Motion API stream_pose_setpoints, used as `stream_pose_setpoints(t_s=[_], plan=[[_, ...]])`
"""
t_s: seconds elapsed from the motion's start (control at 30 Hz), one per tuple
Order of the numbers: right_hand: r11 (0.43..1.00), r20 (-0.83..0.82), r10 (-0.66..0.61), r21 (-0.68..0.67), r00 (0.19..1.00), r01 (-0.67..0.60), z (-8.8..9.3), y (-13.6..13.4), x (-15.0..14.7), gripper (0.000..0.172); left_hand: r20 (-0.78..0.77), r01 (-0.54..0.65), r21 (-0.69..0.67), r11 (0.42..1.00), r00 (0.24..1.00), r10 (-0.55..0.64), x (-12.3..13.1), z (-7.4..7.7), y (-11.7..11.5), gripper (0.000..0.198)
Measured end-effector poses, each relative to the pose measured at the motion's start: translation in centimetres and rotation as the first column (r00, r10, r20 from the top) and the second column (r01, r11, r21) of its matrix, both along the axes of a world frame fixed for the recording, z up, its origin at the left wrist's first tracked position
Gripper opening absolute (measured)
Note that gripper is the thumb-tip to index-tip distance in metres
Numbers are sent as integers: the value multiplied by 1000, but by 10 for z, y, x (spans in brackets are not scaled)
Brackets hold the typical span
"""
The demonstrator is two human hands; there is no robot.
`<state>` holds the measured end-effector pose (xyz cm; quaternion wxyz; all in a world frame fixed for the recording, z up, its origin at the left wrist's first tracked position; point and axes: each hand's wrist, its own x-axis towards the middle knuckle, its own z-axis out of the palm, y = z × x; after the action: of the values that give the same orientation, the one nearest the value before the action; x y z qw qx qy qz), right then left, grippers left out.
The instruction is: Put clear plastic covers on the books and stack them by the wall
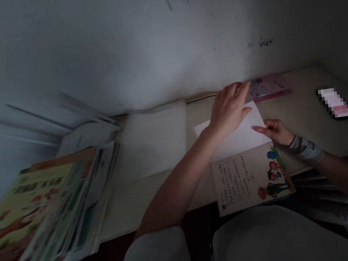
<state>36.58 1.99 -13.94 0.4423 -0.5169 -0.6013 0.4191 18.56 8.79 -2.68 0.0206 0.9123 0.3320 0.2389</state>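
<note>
A booklet (250, 180) lies open at the front edge of the desk. Its lower page carries printed characters and cartoon children, and a blank white page (237, 140) forms the upper part. Over the upper part of the white page is my left hand (231, 106), fingers extended and thumb apart. My right hand (275, 131) pinches the right edge of the white page, thumb on top and the other fingers partly hidden underneath. Something clear, perhaps plastic film, shows faintly beside my left fingertips.
A pink patterned booklet or packet (270, 87) lies by the wall, with a phone (335, 103) to its right. Translucent sheets (157, 139) are spread left of my arm. A tall stack of books (47, 201) fills the desk's left end.
</note>
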Motion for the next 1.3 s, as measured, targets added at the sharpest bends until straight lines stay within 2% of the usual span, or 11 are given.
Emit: stream_pose_setpoints(t_s=[0.07, 0.13, 0.23, 0.33, 0.43, 0.5, 0.67, 0.93, 1.03, 1.17, 1.3], plan=[[998, 32, -58, 22, 998, 57, 0, 2, -1, 52, -59, 76, 164, 984, 996, -67, 4, -8, -15, 33], [997, 69, -68, 34, 995, 66, 0, 4, 2, 54, -159, 180, 246, 953, 977, -143, 5, -22, -33, 14], [1000, 84, -6, -20, 996, 8, 1, 7, 15, 51, -319, 323, 266, 908, 919, -234, 5, -49, -57, 16], [984, 40, 144, -114, 989, -139, 3, 7, 34, 40, -391, 434, 238, 869, 861, -324, 12, -70, -69, 19], [952, 24, 271, -157, 962, -264, 2, 6, 47, 33, -403, 472, 189, 861, 837, -370, 26, -84, -69, 20], [946, 32, 289, -164, 957, -280, 0, 6, 49, 31, -420, 463, 170, 870, 832, -361, 36, -90, -66, 18], [964, 33, 248, -108, 968, -243, -7, 5, 40, 24, -449, 468, 172, 867, 821, -354, 45, -91, -58, 13], [974, 110, 205, -123, 973, -192, -6, -2, 41, 18, -449, 477, 176, 861, 817, -361, 32, -70, -50, 12], [979, 164, 203, -69, 966, -194, -4, -7, 37, 16, -425, 500, 191, 844, 818, -388, 30, -66, -46, 13], [980, 191, 187, 31, 964, -196, -7, -11, 30, 20, -375, 499, 189, 846, 833, -408, 35, -74, -37, 13], [988, 268, 143, 22, 953, -154, -9, -13, 33, 16, -342, 466, 161, 870, 853, -394, 41, -87, -32, 10]])
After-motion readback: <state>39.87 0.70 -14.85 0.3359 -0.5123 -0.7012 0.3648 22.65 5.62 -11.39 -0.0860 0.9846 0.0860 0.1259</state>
